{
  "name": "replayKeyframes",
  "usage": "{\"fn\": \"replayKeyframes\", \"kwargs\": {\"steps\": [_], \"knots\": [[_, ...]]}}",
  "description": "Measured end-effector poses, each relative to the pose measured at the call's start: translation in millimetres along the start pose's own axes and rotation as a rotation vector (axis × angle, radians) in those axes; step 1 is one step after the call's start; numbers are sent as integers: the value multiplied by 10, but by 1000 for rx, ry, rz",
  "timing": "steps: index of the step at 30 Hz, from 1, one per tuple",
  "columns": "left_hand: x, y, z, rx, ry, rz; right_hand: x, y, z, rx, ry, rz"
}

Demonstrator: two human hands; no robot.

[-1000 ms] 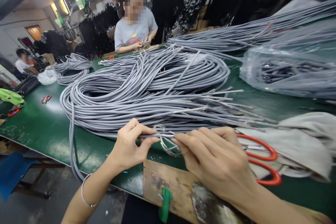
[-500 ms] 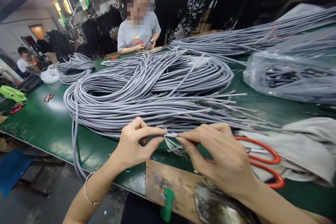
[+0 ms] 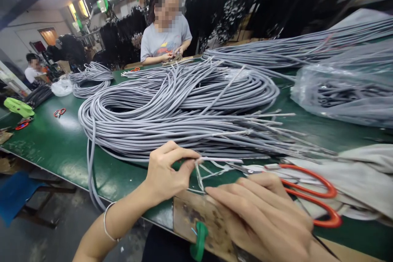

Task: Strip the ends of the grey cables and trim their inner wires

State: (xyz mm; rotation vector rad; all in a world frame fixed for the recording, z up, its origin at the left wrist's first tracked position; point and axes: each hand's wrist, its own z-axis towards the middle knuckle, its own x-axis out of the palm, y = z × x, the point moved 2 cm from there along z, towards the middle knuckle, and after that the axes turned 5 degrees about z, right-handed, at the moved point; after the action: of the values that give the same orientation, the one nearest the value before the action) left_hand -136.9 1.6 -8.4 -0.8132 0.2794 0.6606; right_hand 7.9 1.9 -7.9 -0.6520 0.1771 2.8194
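Note:
My left hand (image 3: 172, 170) pinches the stripped end of a grey cable between thumb and forefinger. From that pinch a thin white inner core (image 3: 222, 159) points right, and loose whitish strands (image 3: 199, 176) hang down. My right hand (image 3: 260, 208), lower and nearer me, has its fingers closed at the lower end of these strands; its thumb is mostly hidden. Just beyond it lie scissors with orange handles (image 3: 333, 222), partly over a pale cloth (image 3: 365, 176). A large coil of grey cables (image 3: 153, 127) lies behind both hands, its frayed ends toward the right.
A wooden board (image 3: 184, 213) with a green clamp (image 3: 199, 239) sits at the table's near edge. Clear plastic bags (image 3: 346, 94) lie at right, more grey cables (image 3: 291, 47) behind. Smaller scissors (image 3: 59, 112) rest at left. Across the green table (image 3: 61, 147) a person (image 3: 166, 41) works.
My right hand has moved down and toward me, drawing whitish strands away from the core. The core now shows bare to the right of my left hand, which keeps its pinch.

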Motion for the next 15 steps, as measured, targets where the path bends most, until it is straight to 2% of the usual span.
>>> {"fn": "replayKeyframes", "kwargs": {"steps": [4, 8, 11, 13, 15], "knots": [[-19, 106, 25, -44, -38, 119, -14, 21, 3, 100, 68, 152], [-96, 232, 93, -193, -76, 235, -41, 78, -14, 192, 139, 265], [-83, 205, 110, -238, -60, 53, 10, -11, -22, 313, 41, 205], [-34, 182, 101, -334, -5, -108, 75, -135, -25, 469, -48, 146], [20, 177, 84, -448, 55, -254, 151, -242, -18, 583, -42, 125]]}}
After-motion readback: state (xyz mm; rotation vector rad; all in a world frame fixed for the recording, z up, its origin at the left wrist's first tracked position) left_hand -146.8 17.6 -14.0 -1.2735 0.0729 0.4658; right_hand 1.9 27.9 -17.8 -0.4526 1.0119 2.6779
